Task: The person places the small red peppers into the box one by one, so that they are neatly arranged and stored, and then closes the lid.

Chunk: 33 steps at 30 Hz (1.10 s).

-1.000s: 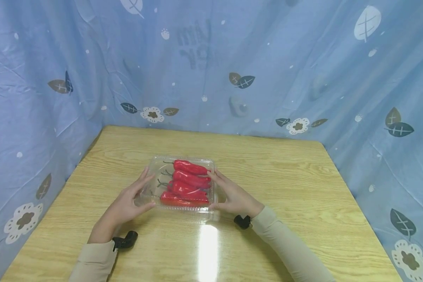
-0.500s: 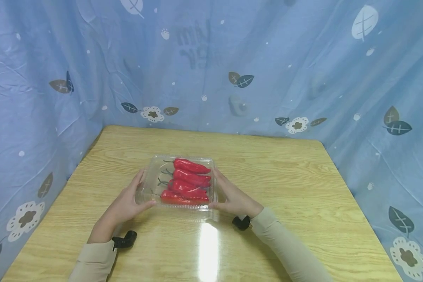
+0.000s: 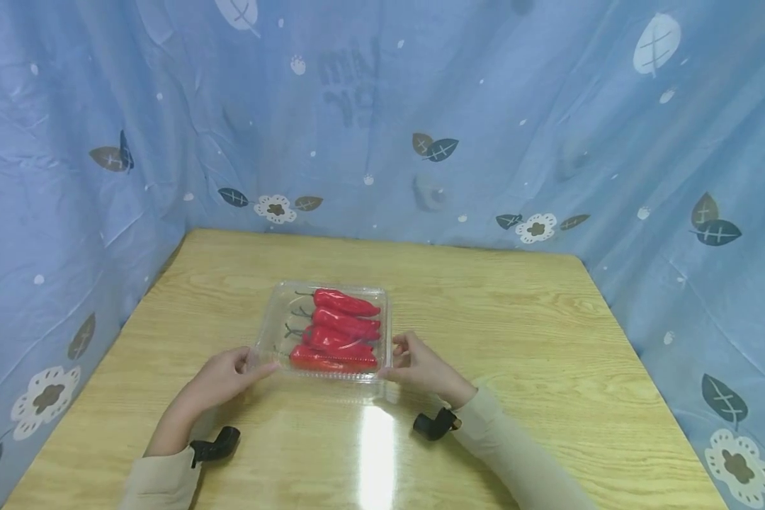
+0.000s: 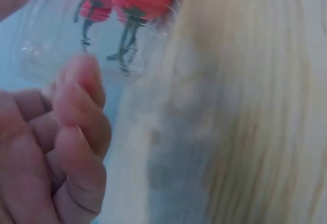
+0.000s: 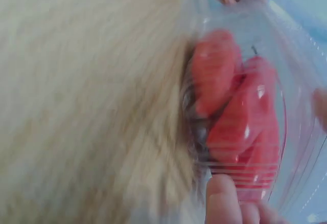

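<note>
A clear plastic clamshell container (image 3: 270, 322) with its lid down sits on the wooden table. Inside lie several red peppers (image 3: 341, 326) side by side, their green stems toward the left. My left hand (image 3: 219, 382) pinches the near left corner, thumb at the front rim and fingers curled by the side wall. At the near right corner my right hand (image 3: 423, 368) does likewise, its thumb on the front rim. The left wrist view shows curled fingertips (image 4: 84, 78) right at the container's wall. In the right wrist view, fingers (image 5: 222, 201) meet the ridged side.
The wooden table (image 3: 497, 340) spreads around the container, with a bright light reflection near its front. A blue curtain (image 3: 357, 127) printed with leaves and flowers hangs behind and at both sides. Each wrist carries a small black camera (image 3: 436, 423).
Both hands' fingers have drawn back from along the container's sides and curled in near its front corners. The thumbs stay at the front rim, and the container has hardly moved.
</note>
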Each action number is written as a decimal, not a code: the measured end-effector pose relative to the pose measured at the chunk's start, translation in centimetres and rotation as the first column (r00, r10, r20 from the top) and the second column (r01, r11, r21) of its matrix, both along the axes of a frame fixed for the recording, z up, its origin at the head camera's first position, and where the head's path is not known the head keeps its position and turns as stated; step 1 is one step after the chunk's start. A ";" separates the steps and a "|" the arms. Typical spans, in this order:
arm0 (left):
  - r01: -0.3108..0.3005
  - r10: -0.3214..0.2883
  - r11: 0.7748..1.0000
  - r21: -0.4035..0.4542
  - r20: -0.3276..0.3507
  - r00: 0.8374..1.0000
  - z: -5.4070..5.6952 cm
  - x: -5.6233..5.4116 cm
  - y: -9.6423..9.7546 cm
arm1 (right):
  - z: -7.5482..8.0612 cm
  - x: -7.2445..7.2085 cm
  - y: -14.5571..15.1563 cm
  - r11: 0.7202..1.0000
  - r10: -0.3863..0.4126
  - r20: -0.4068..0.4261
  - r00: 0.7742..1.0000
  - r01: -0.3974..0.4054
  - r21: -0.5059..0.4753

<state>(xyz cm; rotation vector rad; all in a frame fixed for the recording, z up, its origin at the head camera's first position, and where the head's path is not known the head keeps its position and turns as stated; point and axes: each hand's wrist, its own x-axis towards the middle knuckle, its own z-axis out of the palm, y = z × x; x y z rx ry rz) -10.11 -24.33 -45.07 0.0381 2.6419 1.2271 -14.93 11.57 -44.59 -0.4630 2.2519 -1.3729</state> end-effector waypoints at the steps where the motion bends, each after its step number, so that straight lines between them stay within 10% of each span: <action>1: 0.014 -0.015 0.999 0.040 0.019 1.000 0.0 0.1 -0.1 | -0.1 0.1 0.0 1.000 0.012 0.039 0.999 -0.011 -0.027; 13: 0.177 -0.230 0.896 0.407 0.087 0.969 -0.1 0.5 -1.8 | -1.4 0.1 -0.1 0.982 0.114 0.233 0.966 -0.075 -0.172; 33: 0.078 -0.150 0.914 0.398 0.153 0.977 -0.1 0.5 -1.6 | -1.6 0.3 -0.3 0.959 0.131 0.288 0.949 -0.048 -0.279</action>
